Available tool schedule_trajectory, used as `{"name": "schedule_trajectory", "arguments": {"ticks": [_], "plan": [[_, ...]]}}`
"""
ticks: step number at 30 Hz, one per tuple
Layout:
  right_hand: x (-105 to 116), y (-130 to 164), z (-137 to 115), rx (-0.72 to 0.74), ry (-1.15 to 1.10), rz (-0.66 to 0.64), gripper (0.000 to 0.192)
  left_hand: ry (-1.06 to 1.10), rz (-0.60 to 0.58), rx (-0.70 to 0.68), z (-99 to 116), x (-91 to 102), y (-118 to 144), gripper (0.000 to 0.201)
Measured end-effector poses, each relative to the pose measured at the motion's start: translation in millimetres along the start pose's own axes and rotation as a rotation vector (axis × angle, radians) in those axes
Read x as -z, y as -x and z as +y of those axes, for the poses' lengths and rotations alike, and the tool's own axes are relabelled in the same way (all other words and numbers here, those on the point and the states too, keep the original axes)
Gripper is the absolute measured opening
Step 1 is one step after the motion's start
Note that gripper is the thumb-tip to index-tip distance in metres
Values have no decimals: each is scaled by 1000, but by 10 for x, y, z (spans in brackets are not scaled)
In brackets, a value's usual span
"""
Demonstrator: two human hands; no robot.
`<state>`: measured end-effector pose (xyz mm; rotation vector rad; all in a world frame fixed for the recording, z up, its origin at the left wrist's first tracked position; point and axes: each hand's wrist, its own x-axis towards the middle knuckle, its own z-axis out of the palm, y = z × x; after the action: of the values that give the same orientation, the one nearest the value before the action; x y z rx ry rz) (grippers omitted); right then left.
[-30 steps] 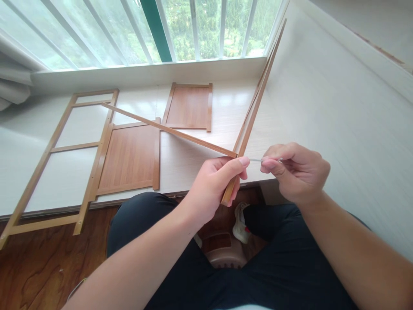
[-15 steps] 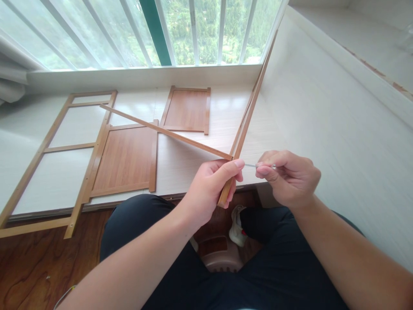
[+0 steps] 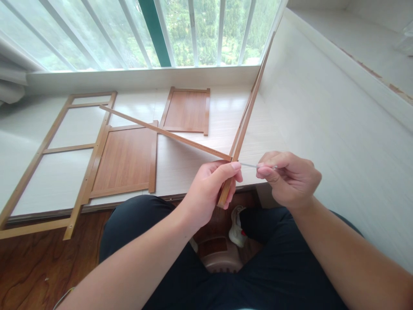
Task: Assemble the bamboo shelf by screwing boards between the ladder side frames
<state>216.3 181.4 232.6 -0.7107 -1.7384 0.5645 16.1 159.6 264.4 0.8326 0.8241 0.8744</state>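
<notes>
A thin metal screw (image 3: 250, 165) lies level between the two hands, its tip at the side of a slim wooden rail (image 3: 241, 129) where a second, slanting rail (image 3: 161, 131) butts against it to form a corner. The step in hand looks like fastening that corner joint: the screw seems to be at or just entering a hole in the upright rail, though the hole itself is hidden by the thumb. The next move, as far as one can judge, calls for keeping the screw square to the rail and the two rails pressed tight together while it is turned in. The left hand (image 3: 209, 189) is curled closed around the lower end of the upright rail, thumb laid along its top at the joint. The right hand (image 3: 290, 181) is nearly closed, thumb and forefinger pinching the outer end of the screw; whether a small tool is also in that pinch cannot be told. Beyond the hands, on the pale desk (image 3: 193, 155), lie a ladder-like side frame (image 3: 48, 148), a large brown panel (image 3: 124, 161) and a smaller panel (image 3: 187, 110) nearer the window (image 3: 193, 30).
</notes>
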Motion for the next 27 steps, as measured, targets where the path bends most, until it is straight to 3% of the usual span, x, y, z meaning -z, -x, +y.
{"name": "schedule_trajectory", "arguments": {"ticks": [6,15,22,27], "plan": [[2,6,22,27,61,4,13,7,-2,2,3,-3,-5,34],[97,-49,-3,300,329,-67,30,18,-8,9,-9,-14,-3,35],[72,-27,-41,224,267,-60,23,23,-13,-4,-11,-27,-12,36],[27,8,-48,46,145,-25,9,15,-13,-9,-15,-27,-11,38]]}}
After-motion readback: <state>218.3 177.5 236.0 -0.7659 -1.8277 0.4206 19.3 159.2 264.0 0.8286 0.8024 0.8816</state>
